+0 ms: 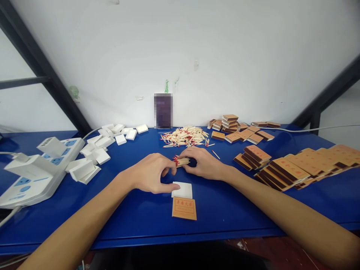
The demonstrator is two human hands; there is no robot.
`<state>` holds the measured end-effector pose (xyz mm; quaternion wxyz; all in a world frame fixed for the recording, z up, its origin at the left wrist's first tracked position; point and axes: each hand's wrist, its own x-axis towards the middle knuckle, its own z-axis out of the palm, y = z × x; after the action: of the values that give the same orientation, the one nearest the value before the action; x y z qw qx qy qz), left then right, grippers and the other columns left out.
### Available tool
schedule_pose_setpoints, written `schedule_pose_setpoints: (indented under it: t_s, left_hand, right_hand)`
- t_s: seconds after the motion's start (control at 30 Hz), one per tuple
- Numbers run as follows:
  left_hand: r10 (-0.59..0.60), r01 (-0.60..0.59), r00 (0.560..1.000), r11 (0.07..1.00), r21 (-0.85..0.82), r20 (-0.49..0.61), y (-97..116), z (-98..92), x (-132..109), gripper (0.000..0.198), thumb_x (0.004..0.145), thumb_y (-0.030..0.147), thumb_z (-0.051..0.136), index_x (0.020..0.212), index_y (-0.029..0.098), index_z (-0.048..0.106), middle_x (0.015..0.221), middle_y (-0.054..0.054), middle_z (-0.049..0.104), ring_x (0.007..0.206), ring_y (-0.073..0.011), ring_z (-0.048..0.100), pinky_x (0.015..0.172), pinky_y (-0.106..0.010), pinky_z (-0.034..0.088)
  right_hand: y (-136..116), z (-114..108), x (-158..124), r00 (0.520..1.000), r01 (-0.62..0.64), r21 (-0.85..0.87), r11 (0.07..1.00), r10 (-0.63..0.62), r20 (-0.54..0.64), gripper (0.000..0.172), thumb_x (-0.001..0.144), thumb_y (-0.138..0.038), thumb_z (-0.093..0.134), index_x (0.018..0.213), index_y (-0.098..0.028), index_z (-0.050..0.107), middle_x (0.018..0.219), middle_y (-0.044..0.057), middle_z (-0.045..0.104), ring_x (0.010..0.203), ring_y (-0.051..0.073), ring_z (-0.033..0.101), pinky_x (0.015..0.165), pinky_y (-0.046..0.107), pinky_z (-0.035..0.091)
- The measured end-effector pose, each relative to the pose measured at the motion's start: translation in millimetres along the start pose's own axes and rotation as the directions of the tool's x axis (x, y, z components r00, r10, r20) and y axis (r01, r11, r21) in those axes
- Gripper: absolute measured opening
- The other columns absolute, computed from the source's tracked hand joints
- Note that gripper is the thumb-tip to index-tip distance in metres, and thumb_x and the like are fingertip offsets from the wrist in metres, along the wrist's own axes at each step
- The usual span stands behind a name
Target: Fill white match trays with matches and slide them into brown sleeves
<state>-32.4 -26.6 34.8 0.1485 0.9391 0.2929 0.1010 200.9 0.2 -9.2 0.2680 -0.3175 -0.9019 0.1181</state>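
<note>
My right hand (pixel 198 162) has its fingers and thumb around a small bundle of matches (pixel 182 162), red heads pointing left. Facing it, my left hand (pixel 153 172) has bent fingers beside the match heads, its thumb spread away from them. That thumb reaches over the left edge of a white matchbox tray (pixel 184 190); whether it presses on it I cannot tell. Directly in front of the tray lies an orange-brown matchbox sleeve (pixel 184 208) with red print. Behind my hands is a loose heap of matches (pixel 187 136).
White trays (pixel 97 144) are scattered at the left, near a power strip (pixel 42 180) with plugs and cables. Several sleeves (pixel 232 129) are piled at the back right, and long rows of sleeves (pixel 303 165) lie nearer. A blurred dark upright object (pixel 163 111) stands against the wall.
</note>
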Motion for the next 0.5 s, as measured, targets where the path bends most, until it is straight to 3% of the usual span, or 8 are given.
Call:
schedule_pose_setpoints:
  t_s: [0.27, 0.5]
  left_hand:
    - [-0.037, 0.038, 0.999, 0.997, -0.062, 0.022, -3, 9.7, 4, 0.015, 0.082, 0.023, 0.057, 0.068, 0.017, 0.057, 0.058, 0.005, 0.052, 0.052, -0.0075, 0.043, 0.055, -0.023, 0.032]
    - [-0.06, 0.058, 0.998, 0.993, -0.105, -0.019, -7, 14.0, 7, 0.014, 0.082, 0.019, 0.053, 0.069, 0.017, 0.057, 0.058, 0.005, 0.052, 0.052, -0.008, 0.043, 0.055, -0.023, 0.032]
  right_hand:
    - [0, 4, 0, 0.995, -0.019, 0.056, 0.998, 0.024, -0.094, 0.021, 0.079, -0.014, 0.061, 0.098, -0.018, 0.07, 0.092, 0.005, 0.073, 0.083, 0.017, 0.066, 0.077, 0.031, 0.051]
    - [-4, -9, 2, 0.985, -0.128, 0.132, 0.983, 0.142, -0.099, 0.019, 0.079, -0.016, 0.062, 0.094, -0.02, 0.072, 0.091, 0.003, 0.075, 0.082, 0.016, 0.068, 0.075, 0.029, 0.05]
